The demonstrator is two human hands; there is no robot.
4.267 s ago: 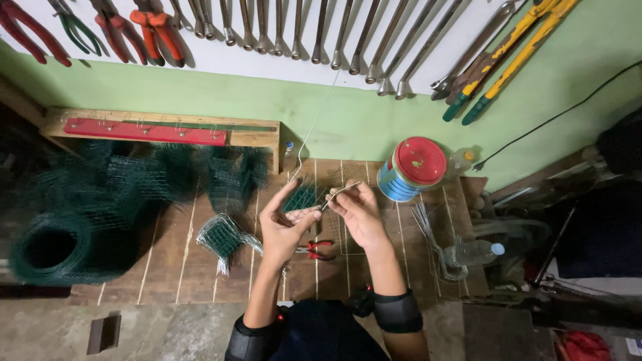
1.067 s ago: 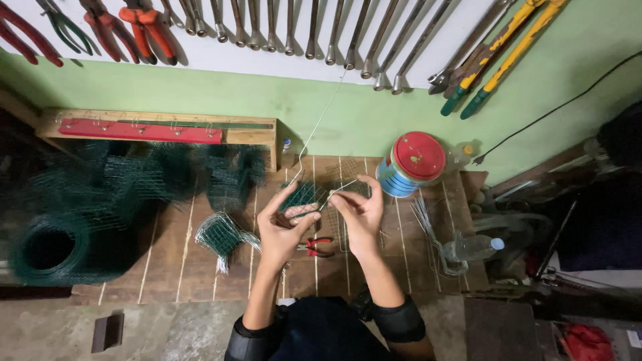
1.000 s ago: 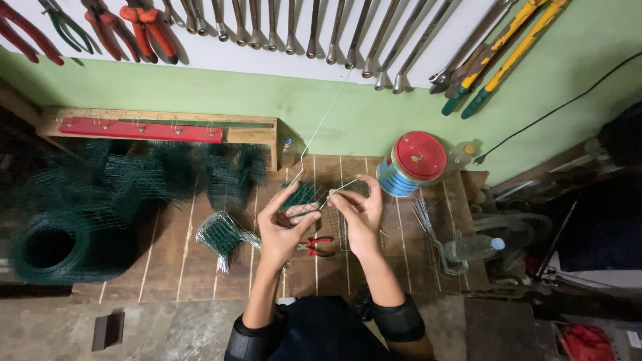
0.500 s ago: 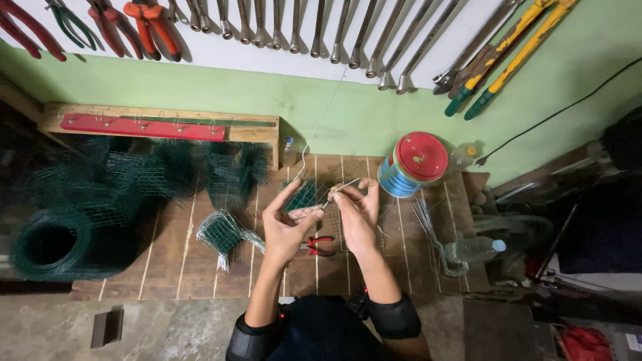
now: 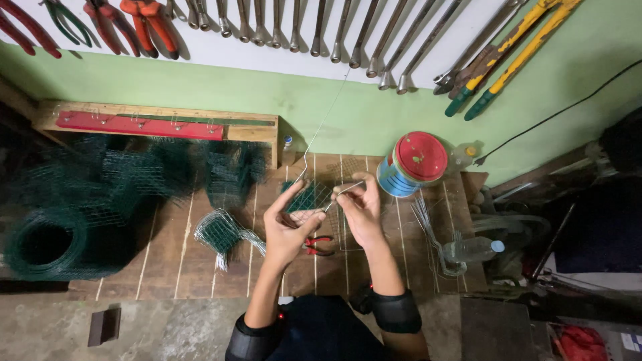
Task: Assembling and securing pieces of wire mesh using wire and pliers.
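Wire [image 5: 321, 130] pinched in right hand [image 5: 361, 210] fingertips and rising toward the bench's back edge, threaded at small green mesh piece [image 5: 306, 197] gripped steady by left hand [image 5: 289, 224], above red-handled pliers [image 5: 317, 245] near the front edge.

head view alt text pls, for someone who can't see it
Two bare hands, left hand and right hand, hold a small piece of green wire mesh and a thin wire over a wooden workbench. Red-handled pliers lie below; tools hang on the wall.
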